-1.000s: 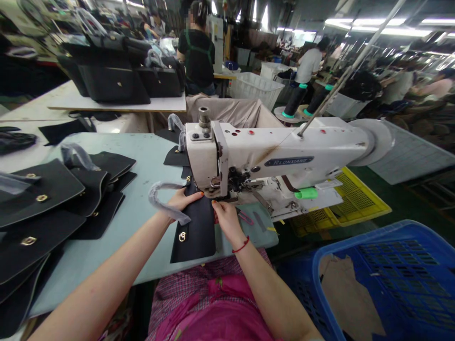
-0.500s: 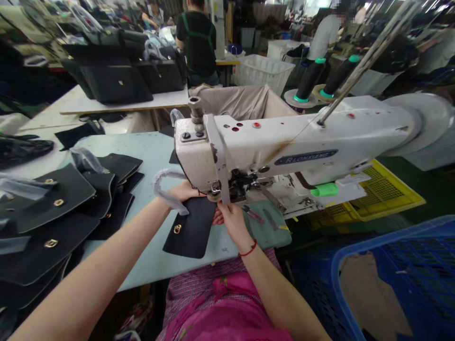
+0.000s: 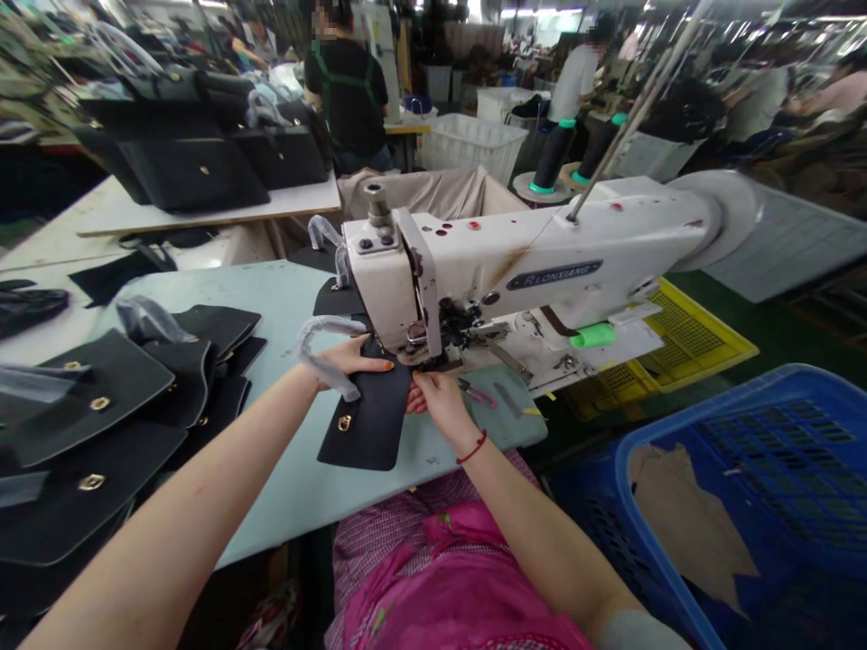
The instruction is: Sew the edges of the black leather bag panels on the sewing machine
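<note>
The left hand [image 3: 349, 359] lies flat, palm down, on the upper part of a black leather flap [image 3: 369, 424]. Its fingers are stretched out and close together, and the tips reach toward the presser foot; it presses and does not grasp. A strap wrapped in clear plastic [image 3: 317, 348] makes a loop over the back of this hand and the wrist. The right hand [image 3: 437, 406] is at the right edge of the same flap, just beside the needle area. Its fingers are curled and closed on this edge, with the thumb on top. A red cord bracelet [image 3: 472, 448] is around the right wrist.

The flap lies on the pale green table [image 3: 284, 298]. Its upper end is under the head of the white sewing machine [image 3: 474, 271], and its rounded lower end points toward the person. A small gold clasp [image 3: 344, 422] sits near its left edge.

To the right of the right hand, small pink thread snips [image 3: 478, 394] lie on the table. To the left of the left arm, many black flaps with gold clasps [image 3: 101, 406] are in a loose pile. Behind the machine, two dark thread cones [image 3: 552, 158] stand upright. On the right side, low, there is a blue plastic crate [image 3: 745, 469], and beyond it a yellow tray [image 3: 684, 348]. Far behind, a person in a black shirt [image 3: 349, 90] stands with the back turned.
</note>
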`<state>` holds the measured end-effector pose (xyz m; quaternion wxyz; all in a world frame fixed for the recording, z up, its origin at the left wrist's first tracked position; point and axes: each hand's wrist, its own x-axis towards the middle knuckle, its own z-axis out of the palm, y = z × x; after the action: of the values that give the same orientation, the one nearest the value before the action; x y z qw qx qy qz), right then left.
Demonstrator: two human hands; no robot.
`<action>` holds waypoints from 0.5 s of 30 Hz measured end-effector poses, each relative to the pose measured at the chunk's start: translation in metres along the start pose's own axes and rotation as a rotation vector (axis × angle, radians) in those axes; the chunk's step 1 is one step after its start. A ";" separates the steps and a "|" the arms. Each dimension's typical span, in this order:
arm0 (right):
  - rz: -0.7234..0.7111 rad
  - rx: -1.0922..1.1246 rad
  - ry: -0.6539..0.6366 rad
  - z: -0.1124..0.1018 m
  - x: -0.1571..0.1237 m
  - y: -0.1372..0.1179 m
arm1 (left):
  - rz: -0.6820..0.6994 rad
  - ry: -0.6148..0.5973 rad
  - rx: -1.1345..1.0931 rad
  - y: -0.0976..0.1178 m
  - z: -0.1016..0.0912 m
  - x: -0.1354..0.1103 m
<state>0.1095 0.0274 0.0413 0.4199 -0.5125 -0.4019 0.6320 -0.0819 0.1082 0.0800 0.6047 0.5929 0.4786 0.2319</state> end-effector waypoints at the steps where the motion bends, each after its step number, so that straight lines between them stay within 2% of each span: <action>1: -0.001 -0.003 0.002 0.000 0.000 0.000 | -0.028 -0.010 -0.041 -0.002 0.000 -0.003; 4: 0.002 0.001 0.003 0.000 0.000 0.001 | -0.055 0.008 -0.094 -0.003 0.003 -0.005; 10: 0.019 0.033 0.003 0.002 -0.002 -0.001 | 0.018 0.064 -0.029 0.004 0.004 0.003; 15: 0.064 0.065 0.030 0.006 -0.003 -0.004 | 0.020 0.024 0.137 0.003 -0.002 0.006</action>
<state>0.1048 0.0252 0.0467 0.4218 -0.5207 -0.3581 0.6502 -0.0797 0.1146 0.0817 0.5545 0.6350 0.4946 0.2117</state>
